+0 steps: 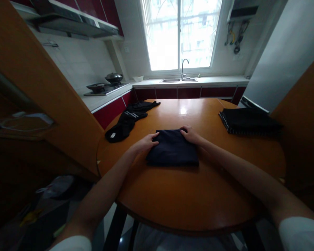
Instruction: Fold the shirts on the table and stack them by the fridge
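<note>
A folded navy cloth (174, 150) lies flat on the round wooden table (183, 198), its thick folded edge towards me. Whether it is a garment I cannot tell. My left hand (147, 141) grips its far left corner, thumb on top and the other fingers partly hidden at the edge. At the far right corner, my right hand (190, 134) holds the same cloth with bent fingers along its back edge.
Crumpled black clothing (124, 125) with white stripes and a small label lies at the table's left. A stack of folded black cloth (248, 120) is at the right. Beyond stand a sink (179, 80), a stove (107, 89) with pans, and a counter.
</note>
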Tool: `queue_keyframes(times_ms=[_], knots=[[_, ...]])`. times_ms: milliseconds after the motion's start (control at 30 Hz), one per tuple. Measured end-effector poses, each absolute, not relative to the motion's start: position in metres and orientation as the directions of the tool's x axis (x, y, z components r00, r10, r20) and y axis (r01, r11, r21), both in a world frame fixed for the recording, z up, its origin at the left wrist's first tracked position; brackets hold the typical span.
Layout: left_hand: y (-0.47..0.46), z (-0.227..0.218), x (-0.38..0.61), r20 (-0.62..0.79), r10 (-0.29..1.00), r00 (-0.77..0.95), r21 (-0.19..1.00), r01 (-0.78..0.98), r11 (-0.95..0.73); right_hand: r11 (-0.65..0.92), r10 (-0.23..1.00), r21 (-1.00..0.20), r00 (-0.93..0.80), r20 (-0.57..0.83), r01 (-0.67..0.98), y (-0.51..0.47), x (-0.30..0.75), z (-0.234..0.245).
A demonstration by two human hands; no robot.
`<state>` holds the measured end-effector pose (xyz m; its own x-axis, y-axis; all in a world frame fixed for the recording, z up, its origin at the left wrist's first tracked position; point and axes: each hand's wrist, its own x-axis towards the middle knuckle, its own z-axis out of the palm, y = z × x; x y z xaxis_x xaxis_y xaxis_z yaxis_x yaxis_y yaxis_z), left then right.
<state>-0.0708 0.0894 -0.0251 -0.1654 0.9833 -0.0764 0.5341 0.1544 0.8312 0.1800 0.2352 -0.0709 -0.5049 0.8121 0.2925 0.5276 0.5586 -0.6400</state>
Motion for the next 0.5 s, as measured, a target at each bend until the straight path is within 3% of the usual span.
queue_keyframes(times_ms=[100,200,300,367,500], knots=[[0.093,-0.021,-0.067,0.125,0.967,-0.224,0.592,0.799,0.108,0.557,0.816,-0.615,-0.505,0.281,0.558,0.235,0.178,-0.07],[0.103,-0.021,-0.043,0.274,0.96,0.057,0.334,0.931,-0.15,0.56,0.818,-0.584,-0.505,0.276,0.587,0.235,0.177,-0.07],[0.115,-0.033,-0.015,0.128,0.947,0.295,0.214,0.924,-0.317,0.555,0.824,-0.556,-0.502,0.265,0.618,0.234,0.177,-0.07],[0.12,-0.045,-0.004,0.04,0.965,0.258,0.177,0.949,-0.261,0.549,0.828,-0.547,-0.498,0.257,0.632,0.234,0.178,-0.07],[0.118,-0.061,-0.007,0.001,0.995,0.104,0.164,0.981,-0.103,0.538,0.83,-0.601,-0.498,0.253,0.591,0.238,0.18,-0.069]])
